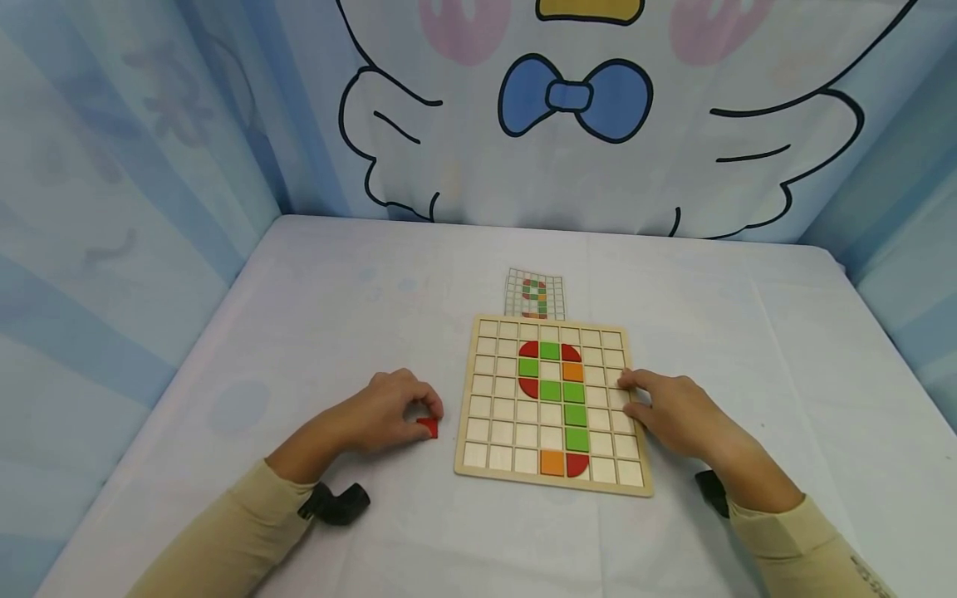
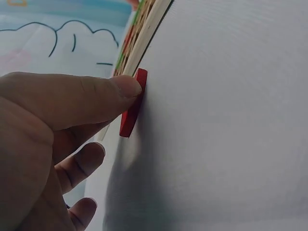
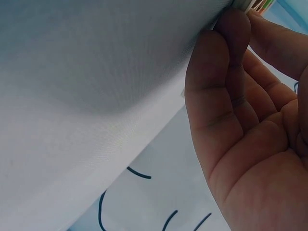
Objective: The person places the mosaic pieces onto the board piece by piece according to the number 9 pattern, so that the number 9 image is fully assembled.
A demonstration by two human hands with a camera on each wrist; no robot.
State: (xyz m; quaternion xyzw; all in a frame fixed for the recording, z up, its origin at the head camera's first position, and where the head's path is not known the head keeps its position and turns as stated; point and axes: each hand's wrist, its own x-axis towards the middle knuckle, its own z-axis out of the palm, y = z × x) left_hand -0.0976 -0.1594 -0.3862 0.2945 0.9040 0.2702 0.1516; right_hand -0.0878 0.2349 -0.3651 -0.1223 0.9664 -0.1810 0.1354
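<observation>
Between thumb and fingers, my left hand (image 1: 390, 409) pinches a small red tile (image 2: 133, 106); the head view shows it low over the cloth, left of the board. A square wooden grid board (image 1: 553, 481) lies flat, with green, orange and quarter-round red tiles set in some cells. They form a hooked shape with a short foot at the bottom. At the board's right edge, my right hand (image 1: 673, 413) grips the rim with thumb and fingertips. The right wrist view has only a sliver of the board (image 3: 262, 5) at the top.
Behind the board, partly covered by it, lies a pattern card (image 1: 555, 297) with a similar coloured figure. A white cloth (image 1: 336, 291) covers the table. A printed curtain (image 1: 463, 158) hangs along the back, with more fabric at both sides.
</observation>
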